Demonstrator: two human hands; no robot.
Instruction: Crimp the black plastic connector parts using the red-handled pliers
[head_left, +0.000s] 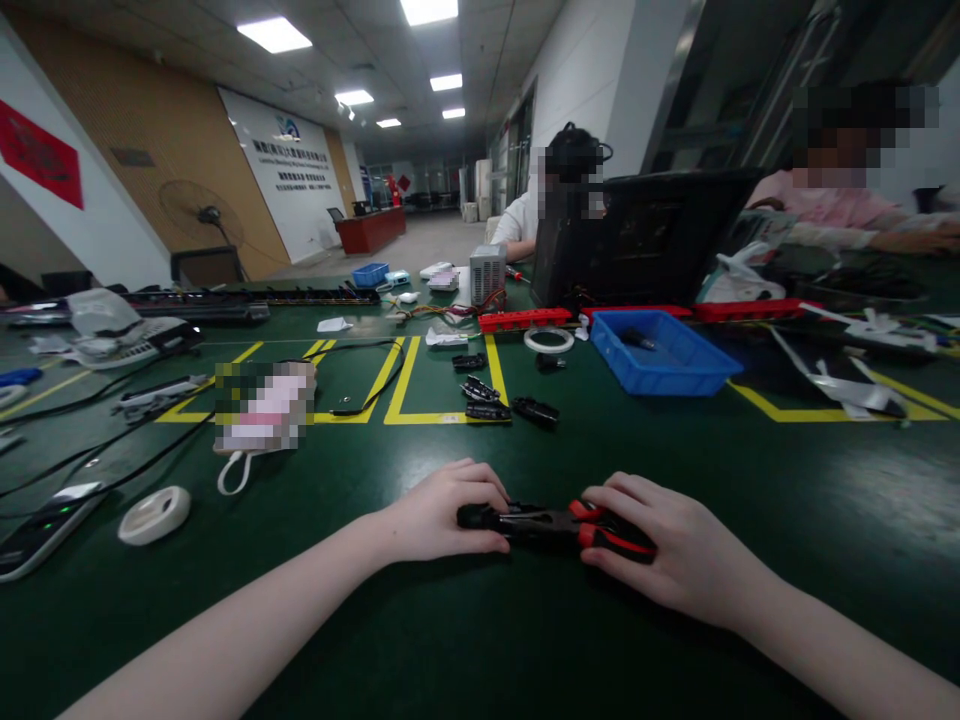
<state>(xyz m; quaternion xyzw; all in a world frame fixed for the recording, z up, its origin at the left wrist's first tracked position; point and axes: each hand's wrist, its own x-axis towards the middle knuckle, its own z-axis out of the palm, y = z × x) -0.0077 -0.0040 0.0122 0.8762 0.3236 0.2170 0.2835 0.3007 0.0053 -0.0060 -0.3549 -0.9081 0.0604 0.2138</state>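
Note:
My right hand [667,545] is closed round the red-and-black handles of a pair of pliers [619,535], whose dark jaws point left. My left hand [454,510] grips a small black plastic part [480,516] between thumb and fingers, low over the green table. The jaws meet or overlap this part; whether they bite on it cannot be made out. Beyond my hands lie several similar black parts, among them one [535,411] to the right and one [480,390] by the yellow tape.
A blue tray [660,355] with dark pieces stands behind at right, near a white ring [548,341]. At left are a tape roll [154,515], cables and a phone-like device [49,530]. Two people sit across the table [360,620], beside a large black case [637,240].

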